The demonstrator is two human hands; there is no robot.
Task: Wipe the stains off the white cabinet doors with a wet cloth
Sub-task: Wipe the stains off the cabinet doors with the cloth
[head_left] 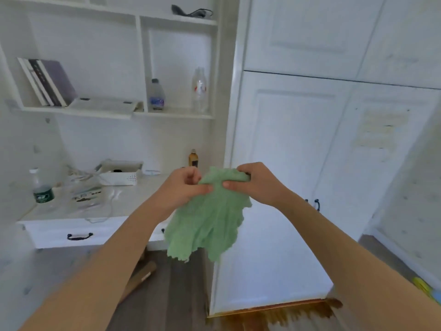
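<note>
A green cloth [210, 223] hangs in front of me at chest height, held by its top edge. My left hand [183, 187] pinches the cloth's upper left part and my right hand [255, 182] grips the upper right part, thumbs close together. Behind the cloth stand the white cabinet doors [286, 144], tall and panelled, with small dark handles [316, 204] near the middle seam. Yellowish stains [381, 130] mark the right-hand door at about head height.
To the left are a white desk [133, 201] with a water bottle [41, 187], plastic bags and a white box [121, 173]. Shelves above hold books [47, 82] and two bottles. A brown stain [286, 314] spreads on the floor below the cabinet.
</note>
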